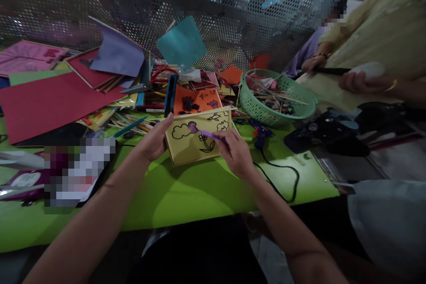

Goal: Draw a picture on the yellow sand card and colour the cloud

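My left hand [153,141] grips the left edge of a yellow framed card [184,153], thumb on top, and holds it tilted above the green table. Black outlines of a cloud, a flower and a bird are drawn on the card. A purple pen [212,135] sits pinched in the fingers of my right hand [238,153], its tip at the right part of the cloud, where a purple patch shows. I cannot tell whether the pen is a marker or a crayon. Just behind the card lies an orange card [201,97] with dark drawings.
A green basket [248,104] of sticks stands at the back right, near a glue gun [260,133] with its black cord. Red paper [56,102], scissors [141,88] and a teal pen [130,127] lie leftward. Another person [369,40] stands at the right, holding something.
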A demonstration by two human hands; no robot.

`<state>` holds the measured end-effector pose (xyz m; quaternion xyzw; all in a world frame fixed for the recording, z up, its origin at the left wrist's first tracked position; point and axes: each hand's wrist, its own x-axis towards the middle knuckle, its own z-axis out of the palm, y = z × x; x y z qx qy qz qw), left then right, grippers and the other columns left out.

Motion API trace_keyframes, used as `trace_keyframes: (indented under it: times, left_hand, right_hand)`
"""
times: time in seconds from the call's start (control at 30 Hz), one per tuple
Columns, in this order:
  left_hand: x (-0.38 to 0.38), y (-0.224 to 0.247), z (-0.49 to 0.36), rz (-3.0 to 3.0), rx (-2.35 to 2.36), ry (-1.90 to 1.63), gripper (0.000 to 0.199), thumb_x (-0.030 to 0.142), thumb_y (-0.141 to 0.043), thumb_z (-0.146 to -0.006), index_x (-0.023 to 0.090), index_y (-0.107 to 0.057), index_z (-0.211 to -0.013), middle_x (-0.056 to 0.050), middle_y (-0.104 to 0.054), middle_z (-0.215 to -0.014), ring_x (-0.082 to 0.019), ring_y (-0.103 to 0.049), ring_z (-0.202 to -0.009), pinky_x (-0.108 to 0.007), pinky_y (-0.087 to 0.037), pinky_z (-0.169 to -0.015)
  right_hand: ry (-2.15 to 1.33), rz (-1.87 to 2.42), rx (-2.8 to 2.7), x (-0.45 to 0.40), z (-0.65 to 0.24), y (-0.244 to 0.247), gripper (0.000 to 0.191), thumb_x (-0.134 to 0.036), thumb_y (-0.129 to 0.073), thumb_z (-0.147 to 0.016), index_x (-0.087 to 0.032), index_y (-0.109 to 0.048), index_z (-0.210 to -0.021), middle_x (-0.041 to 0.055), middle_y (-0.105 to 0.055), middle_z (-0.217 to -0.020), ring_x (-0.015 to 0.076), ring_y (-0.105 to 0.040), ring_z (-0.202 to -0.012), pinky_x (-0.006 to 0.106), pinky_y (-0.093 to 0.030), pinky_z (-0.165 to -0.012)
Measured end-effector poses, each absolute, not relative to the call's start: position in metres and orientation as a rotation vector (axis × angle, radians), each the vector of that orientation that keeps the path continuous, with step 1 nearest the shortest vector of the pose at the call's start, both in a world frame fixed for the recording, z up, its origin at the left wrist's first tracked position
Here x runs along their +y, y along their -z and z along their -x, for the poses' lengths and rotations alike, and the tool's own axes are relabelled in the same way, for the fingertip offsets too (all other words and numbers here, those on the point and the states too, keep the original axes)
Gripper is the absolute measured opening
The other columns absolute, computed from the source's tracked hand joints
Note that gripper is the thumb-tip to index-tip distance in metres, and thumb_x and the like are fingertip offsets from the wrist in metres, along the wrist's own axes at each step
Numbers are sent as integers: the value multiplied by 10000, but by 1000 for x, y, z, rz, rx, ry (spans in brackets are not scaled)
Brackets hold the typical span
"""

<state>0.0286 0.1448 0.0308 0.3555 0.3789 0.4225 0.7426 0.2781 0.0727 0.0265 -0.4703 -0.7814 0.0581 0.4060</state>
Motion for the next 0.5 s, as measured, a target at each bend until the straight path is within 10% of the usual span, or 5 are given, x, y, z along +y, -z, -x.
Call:
trace_keyframes:
  times: [0.5]
  left_hand:
    - [146, -29, -28, -751, 835, -927, 466, 537, -709, -916, 152, -761, -1171, -166, -787, -1238, -342, -718, -1214, -491, -574, -1073]
  right_hand:
    - [-154, 1186, -1995, 72, -278, -29, 171, -267, -515, -1058, -238, -651, -1156, 88, -720, -1029, 217, -690, -884, 335, -554, -753]
